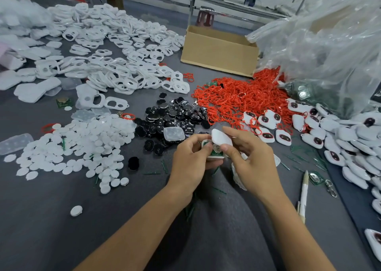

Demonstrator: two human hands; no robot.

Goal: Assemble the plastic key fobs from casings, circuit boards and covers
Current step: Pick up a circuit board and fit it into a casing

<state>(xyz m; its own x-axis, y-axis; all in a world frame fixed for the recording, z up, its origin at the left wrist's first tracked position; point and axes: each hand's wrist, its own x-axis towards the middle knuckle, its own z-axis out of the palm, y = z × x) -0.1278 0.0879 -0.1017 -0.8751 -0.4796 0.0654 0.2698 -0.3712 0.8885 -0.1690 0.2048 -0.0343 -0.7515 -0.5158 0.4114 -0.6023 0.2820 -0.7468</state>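
Looking down, head view: grey cloth-covered table [61, 219], both forearms reaching in from the bottom edge.
Left hand [190, 157]: fingers curled round a small white plastic casing [214, 154], gripping it just above the table at centre.
Casing content: green circuit board [214, 152] with a round metal piece seated inside, facing up.
Right hand [250, 157]: thumb and forefinger pinch a white oval plastic cover [221, 137], tilted, its lower edge touching the casing's top edge.
Under right palm: more white parts [237, 176]; can't tell if they are held.
Far left: big heap of white casing frames with cut-outs [115, 50].
Near left: spread of white round plastic discs [82, 147].
Centre: pile of glossy black oval inserts [173, 116], one translucent rectangular lid [173, 133] lying on it.
Centre right: heap of red plastic loops [237, 97], touching the black pile.
Right: assembled white key fobs with dark windows [340, 143], spread along the table edge.
Back: open brown cardboard box [218, 52], clear plastic bag [329, 44] beside it.
Near right: white pen [303, 192], loose green board with metal clip [316, 178] just beside it.
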